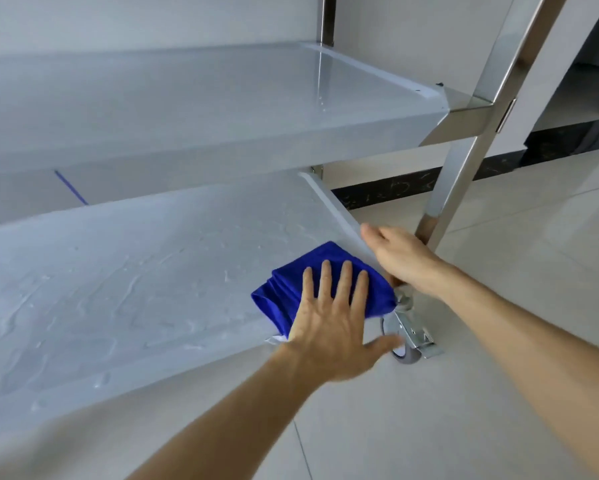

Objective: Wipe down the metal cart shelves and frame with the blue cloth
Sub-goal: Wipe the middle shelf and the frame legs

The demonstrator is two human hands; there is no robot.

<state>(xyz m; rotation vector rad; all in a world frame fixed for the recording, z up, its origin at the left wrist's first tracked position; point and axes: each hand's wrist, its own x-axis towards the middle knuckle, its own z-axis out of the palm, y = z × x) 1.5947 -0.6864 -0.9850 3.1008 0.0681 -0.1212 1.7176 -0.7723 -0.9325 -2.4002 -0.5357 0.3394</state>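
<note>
Two bare forearms reach in from 5 and 6 o'clock toward the bottom of a metal cart. Nearest is the left hand [329, 320], fingers straight and spread, palm flat on a folded blue cloth [325, 271], thumb hanging off the shelf's front edge. It presses the cloth rather than gripping it. The cloth lies on the lower shelf [135, 289], at that shelf's front right corner, its folded bulk running from 7 o'clock up toward 1 o'clock.

At about 2 o'clock from the cloth, just beside it, the right hand [400, 258] rests on the shelf's raised side lip next to the corner post [454, 188]; whether its fingers curl round the edge is hidden, so its hold cannot be told.

Nearly all the unwiped shelf stretches away toward 9 o'clock from the left hand, so the next stroke probably sweeps that way, the right hand steadying the cart.

Shelf surfaces look pale grey and matt, streaked with wet ripples. An upper shelf [204, 109] above looks smoother, with a few droplets. Posts are mirror-bright square steel tube. Below the corner sits a grey caster wheel [407, 355] with a metal brake, on pale floor tiles [464, 410].
</note>
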